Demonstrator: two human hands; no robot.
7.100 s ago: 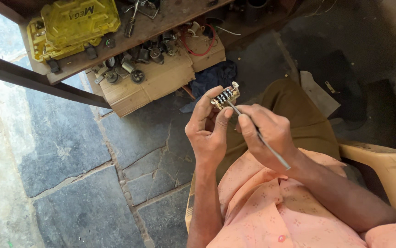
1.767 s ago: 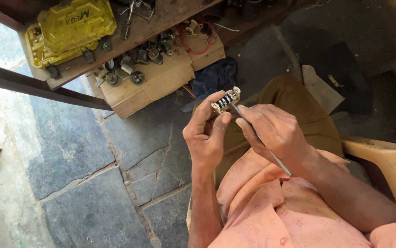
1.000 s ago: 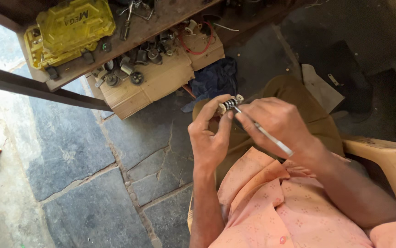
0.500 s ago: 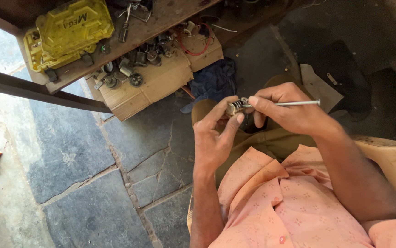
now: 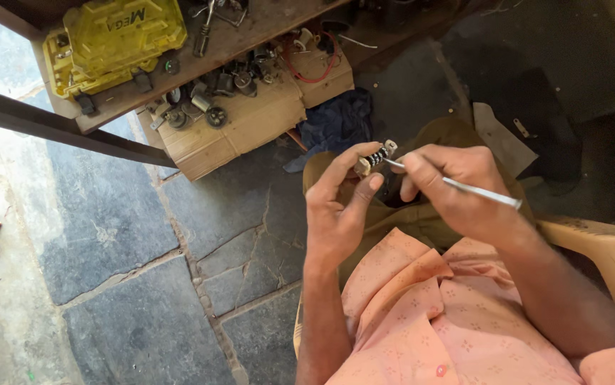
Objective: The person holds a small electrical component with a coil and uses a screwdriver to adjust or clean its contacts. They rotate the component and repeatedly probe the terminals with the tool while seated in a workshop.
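Nearest me, peach patterned shirt (image 5: 457, 314) and both forearms rising from it. Left hand (image 5: 339, 214) held up over the lap, thumb and fingertips pinching a small black-and-white striped part (image 5: 374, 157) at its top. Right hand (image 5: 457, 189) just beside it, fingers closed around a thin white rod (image 5: 464, 187); rod's tip touches the striped part, its far end sticks out right past the knuckles. Olive trousers (image 5: 429, 214) under the hands. Pale chair arm (image 5: 607, 249) at right. Beyond, cracked grey stone floor (image 5: 143, 285), dark blue cloth (image 5: 336, 125), cardboard box (image 5: 250, 121) with small metal parts, then a yellow tool case (image 5: 118, 36) on a wooden shelf (image 5: 250, 32)
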